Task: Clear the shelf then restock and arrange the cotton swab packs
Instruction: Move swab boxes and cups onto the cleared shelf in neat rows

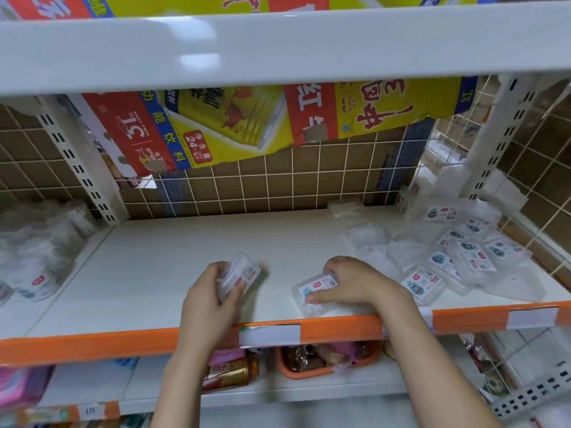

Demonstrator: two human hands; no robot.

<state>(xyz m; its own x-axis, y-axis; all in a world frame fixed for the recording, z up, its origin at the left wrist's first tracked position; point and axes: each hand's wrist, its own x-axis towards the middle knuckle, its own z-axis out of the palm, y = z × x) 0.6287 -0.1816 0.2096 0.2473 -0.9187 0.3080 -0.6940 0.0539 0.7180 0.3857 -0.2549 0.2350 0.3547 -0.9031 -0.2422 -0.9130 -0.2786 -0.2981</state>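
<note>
Both forearms reached over the orange shelf edge (154, 341). Her left hand (210, 291) gripped a clear cotton swab pack (239, 273) tilted up off the white shelf (173, 261). Just right of it, the right hand (352, 281) pinched a second pack (313, 293) lying flat near the front. Loose packs (463, 257) lay heaped at the far right.

The white fluffy clear-wrapped bundles (37, 242) at far left are blurred and edge-cut, and print on the small clear plastic swab packs (475, 257) is unreadable.
</note>
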